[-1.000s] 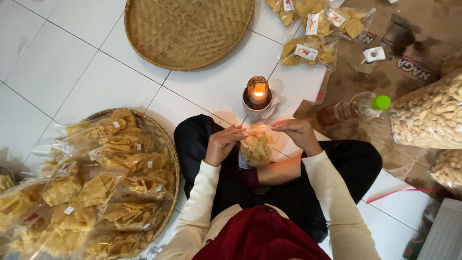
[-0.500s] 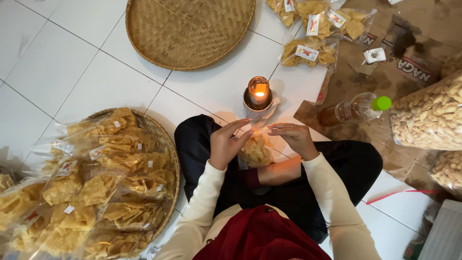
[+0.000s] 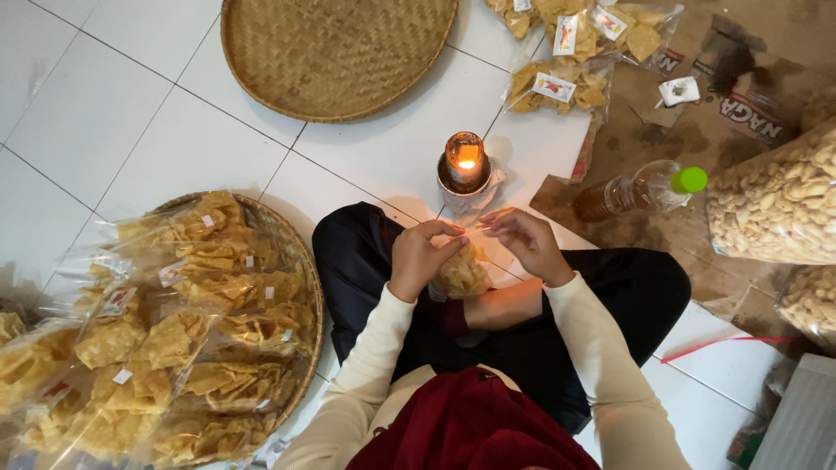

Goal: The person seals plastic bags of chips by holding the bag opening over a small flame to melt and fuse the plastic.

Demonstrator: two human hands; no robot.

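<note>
The person sits cross-legged on the white tiled floor (image 3: 131,113), in dark trousers, cream sleeves and a dark red cloth. The left hand (image 3: 420,258) and the right hand (image 3: 527,245) both pinch the top of a small clear plastic bag of chips (image 3: 461,274), which rests over the lap between the two hands. The bag is thin and shiny, filled with pale yellow, wrinkled chips.

Just beyond the fingers stands a lit candle (image 3: 465,163) in a small round holder, with an orange flame. At the left, a round woven tray (image 3: 300,261) carries many sealed chip bags (image 3: 174,348). At the right lie a bottle with a green cap (image 3: 640,190) on brown cardboard (image 3: 644,130) and a big clear sack of pale crackers (image 3: 779,204). Farther away lies an empty woven bamboo tray (image 3: 335,48).
</note>
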